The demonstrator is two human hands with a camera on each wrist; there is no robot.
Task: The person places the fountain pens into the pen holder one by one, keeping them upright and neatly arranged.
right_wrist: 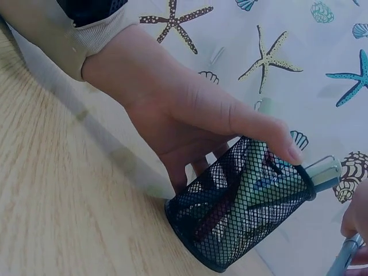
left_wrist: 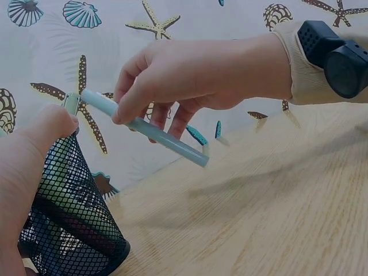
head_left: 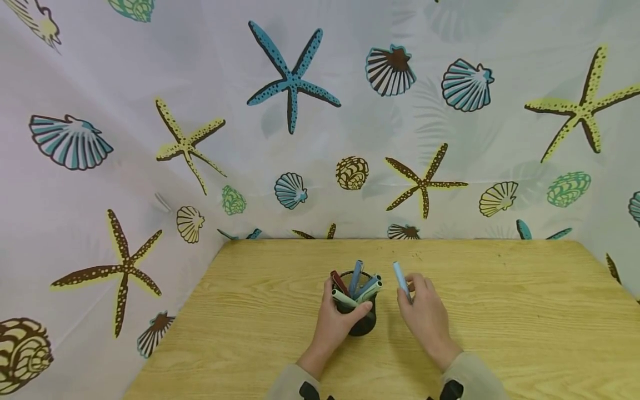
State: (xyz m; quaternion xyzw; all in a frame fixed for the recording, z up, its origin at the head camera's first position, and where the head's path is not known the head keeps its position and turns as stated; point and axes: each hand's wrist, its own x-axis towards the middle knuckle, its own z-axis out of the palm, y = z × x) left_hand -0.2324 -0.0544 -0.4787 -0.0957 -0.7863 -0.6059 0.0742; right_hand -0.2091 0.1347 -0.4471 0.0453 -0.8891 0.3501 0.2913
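Four pens (head_left: 356, 286) sit in mesh cup (head_left: 361, 322), gripped by left hand (head_left: 336, 322); right hand (head_left: 426, 316) pinches fifth, a blue pen (head_left: 401, 279), just right of cup, not yet inserted.

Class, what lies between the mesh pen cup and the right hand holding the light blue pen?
Only bare wooden table, seen in the head view.

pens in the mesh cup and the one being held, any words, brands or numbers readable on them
None can be read.
Green pen in the mesh cup: dark print on its barrel, too blurred to read.
Light blue pen held in the right hand: no print visible.
Wrist device: no marking visible.
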